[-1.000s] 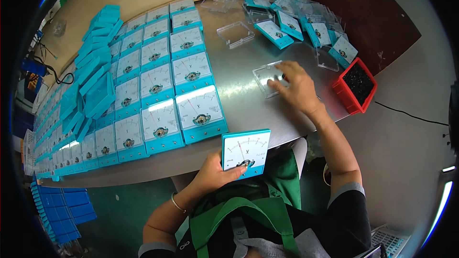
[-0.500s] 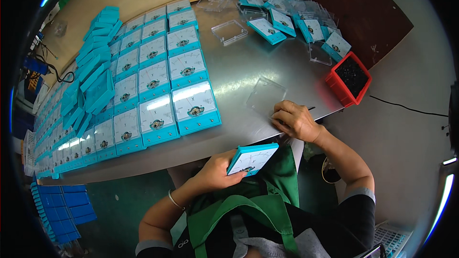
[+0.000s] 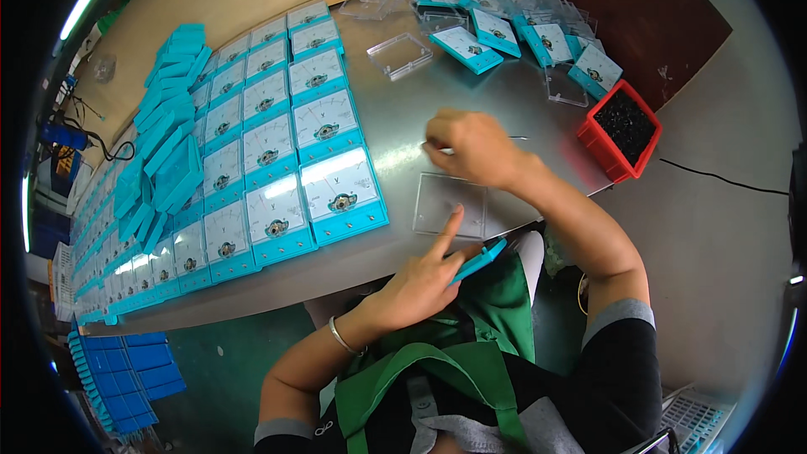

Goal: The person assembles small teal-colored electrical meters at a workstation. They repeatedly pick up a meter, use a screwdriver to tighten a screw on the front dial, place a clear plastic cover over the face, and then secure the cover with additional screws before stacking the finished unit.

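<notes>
My left hand (image 3: 420,286) grips a turquoise voltmeter (image 3: 479,262) at the table's front edge, its dial face turned mostly out of sight. The index finger of that hand stretches out onto a clear plastic cover (image 3: 430,206) that lies flat on the table. Beyond the cover, my right hand (image 3: 472,147) is raised with its fingers curled together. A slim rod-like tool (image 3: 519,138) sticks out behind it; its kind cannot be made out, and the fingers hide the rest.
Rows of voltmeters (image 3: 340,185) cover the table's left side, with turquoise cases (image 3: 176,172) piled on them. More meters (image 3: 466,49) and clear covers (image 3: 399,55) lie at the back right. A red bin (image 3: 598,147) of small black parts stands at the right edge.
My right hand has moved up and left, away from the table's edge. My left hand has tilted the voltmeter and put its index finger on the clear cover, which has shifted nearer.
</notes>
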The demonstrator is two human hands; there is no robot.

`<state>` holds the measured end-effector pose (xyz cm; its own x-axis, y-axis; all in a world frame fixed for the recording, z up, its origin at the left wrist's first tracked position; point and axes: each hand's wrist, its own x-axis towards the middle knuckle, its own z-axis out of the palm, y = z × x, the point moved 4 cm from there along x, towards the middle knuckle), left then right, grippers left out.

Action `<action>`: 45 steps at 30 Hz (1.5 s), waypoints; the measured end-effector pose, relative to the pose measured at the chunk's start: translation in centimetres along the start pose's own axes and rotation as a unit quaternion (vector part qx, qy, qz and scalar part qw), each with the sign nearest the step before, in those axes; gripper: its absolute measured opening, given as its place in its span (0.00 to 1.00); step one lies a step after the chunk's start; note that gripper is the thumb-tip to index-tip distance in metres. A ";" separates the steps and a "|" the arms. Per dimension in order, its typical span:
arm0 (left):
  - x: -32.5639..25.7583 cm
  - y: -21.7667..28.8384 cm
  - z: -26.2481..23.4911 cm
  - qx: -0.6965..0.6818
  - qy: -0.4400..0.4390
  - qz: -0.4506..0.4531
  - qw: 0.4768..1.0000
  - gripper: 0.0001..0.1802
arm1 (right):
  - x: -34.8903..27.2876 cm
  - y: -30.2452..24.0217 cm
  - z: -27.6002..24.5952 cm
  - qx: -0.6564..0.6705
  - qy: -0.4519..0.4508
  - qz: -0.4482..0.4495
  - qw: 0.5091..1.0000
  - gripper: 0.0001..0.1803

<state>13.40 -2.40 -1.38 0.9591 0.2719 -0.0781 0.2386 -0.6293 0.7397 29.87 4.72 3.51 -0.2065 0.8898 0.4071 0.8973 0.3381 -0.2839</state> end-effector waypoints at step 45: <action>-3.0 -2.3 0.7 -0.020 0.109 0.045 0.993 0.24 | -6.6 -4.3 0.1 0.023 -0.158 0.043 0.986 0.04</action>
<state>10.11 -2.27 -3.33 0.9196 0.3699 0.1323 0.1438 -0.6304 0.7628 27.36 -2.59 1.91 -0.2477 0.9645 0.0910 0.8996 0.2639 -0.3480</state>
